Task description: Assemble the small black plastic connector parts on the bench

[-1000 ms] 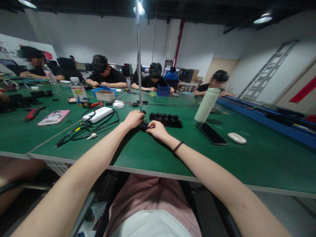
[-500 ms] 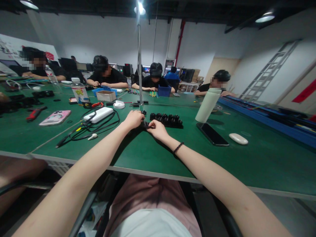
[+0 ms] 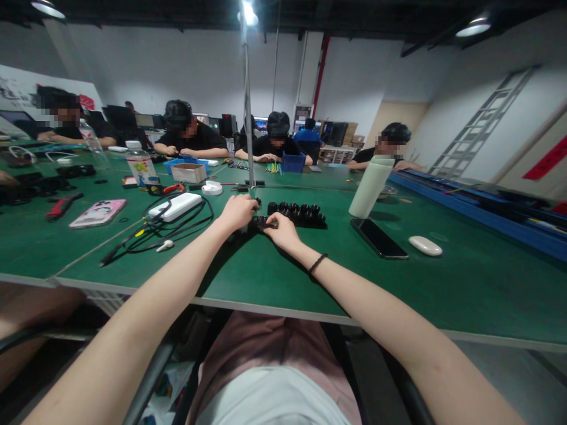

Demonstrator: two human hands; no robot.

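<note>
My left hand (image 3: 240, 211) is closed at the middle of the green table, its fingertips at a small black part (image 3: 257, 203). What lies inside its grip is mostly hidden. Just to the right, my right hand (image 3: 282, 231) pinches a small black piece (image 3: 261, 222) between thumb and fingers, low over the tabletop. The two hands are close together. Behind my right hand stands a block of black knobbed parts in rows (image 3: 299, 214), too dark to name exactly.
Left of my hands lie a white power bank (image 3: 176, 207), looped black cable (image 3: 133, 240), an earbud (image 3: 165, 245) and a pink phone (image 3: 98, 213). To the right are a pale green bottle (image 3: 371, 188), a black phone (image 3: 378, 238) and a white case (image 3: 425, 245). A metal pole (image 3: 248, 118) rises ahead; several people sit beyond.
The view has shifted slightly. My left hand's fingers have moved a little over the black part; my right hand keeps its pinch in nearly the same place.
</note>
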